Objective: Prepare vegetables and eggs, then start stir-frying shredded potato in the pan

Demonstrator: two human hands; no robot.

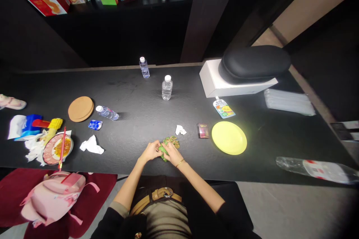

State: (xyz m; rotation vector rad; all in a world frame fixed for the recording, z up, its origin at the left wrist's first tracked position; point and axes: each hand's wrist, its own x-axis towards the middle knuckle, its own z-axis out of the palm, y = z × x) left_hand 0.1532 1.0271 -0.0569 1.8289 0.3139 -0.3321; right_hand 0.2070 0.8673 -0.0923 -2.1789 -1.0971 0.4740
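Left of the yellow plate (229,137), the left hand (151,150) and right hand (173,154) hold a green clump (162,150) between them, neither nearer; its long axis is unclear.

At the frame's lower centre, my left hand (150,151) and right hand (173,154) meet around a clump (163,151) over the table (134,127). Just above them lies a tissue (180,130); right of it, a box (203,130), then a plate (229,138). A pouch (224,108) lies above the plate, before a carton (210,80) bearing a case (254,63) at upper right. At far left, chopsticks (63,147) rest across a bowl (47,154); below, a backpack (53,199) sits on a seat (102,183).
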